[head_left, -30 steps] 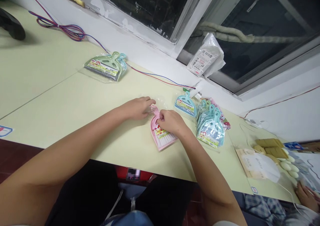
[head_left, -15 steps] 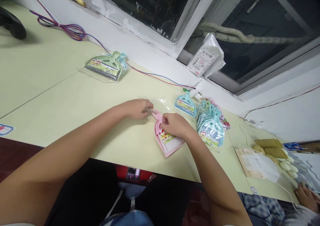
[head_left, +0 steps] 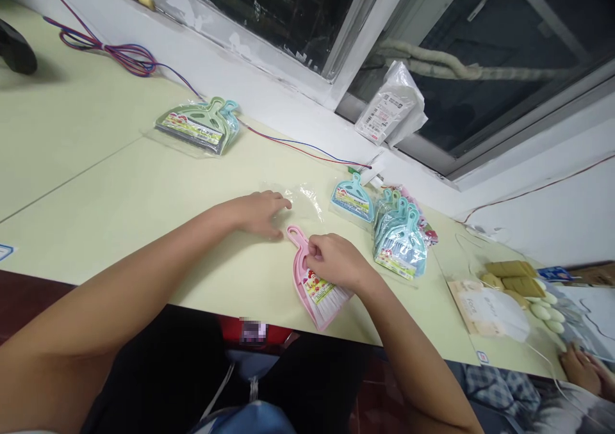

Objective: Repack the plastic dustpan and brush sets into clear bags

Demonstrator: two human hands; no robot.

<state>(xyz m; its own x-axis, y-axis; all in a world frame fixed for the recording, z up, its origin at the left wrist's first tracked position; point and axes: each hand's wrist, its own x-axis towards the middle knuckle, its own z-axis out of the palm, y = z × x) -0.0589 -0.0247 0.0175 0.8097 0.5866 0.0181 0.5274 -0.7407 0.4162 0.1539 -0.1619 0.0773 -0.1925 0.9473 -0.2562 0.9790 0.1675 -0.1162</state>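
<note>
A pink dustpan [head_left: 298, 264] lies tilted low over the table near its front edge, its loop handle pointing away from me. A brush with white bristles [head_left: 330, 304] and a colourful label sits in it. My right hand [head_left: 334, 259] is closed on the dustpan and brush set around the handle area; its fingertips are partly hidden. To the left of the pink handle, my left hand [head_left: 263, 214] has its thumb and fingers apart and holds nothing. Just beyond that hand a crumpled clear plastic bag [head_left: 307, 198] rests on the table.
Several bagged blue and green dustpan sets [head_left: 403, 245] are stacked at the right, beside a single blue one [head_left: 353, 198]. Bagged green and blue sets [head_left: 195, 125] lie at the back left. Coiled wires [head_left: 129, 57] run along the wall. Another person's hands [head_left: 581, 367] show at far right.
My right hand has drawn the pink dustpan set toward me, away from the clear bag. My left hand's fingers have spread, and a gap has opened between it and the pink handle.
</note>
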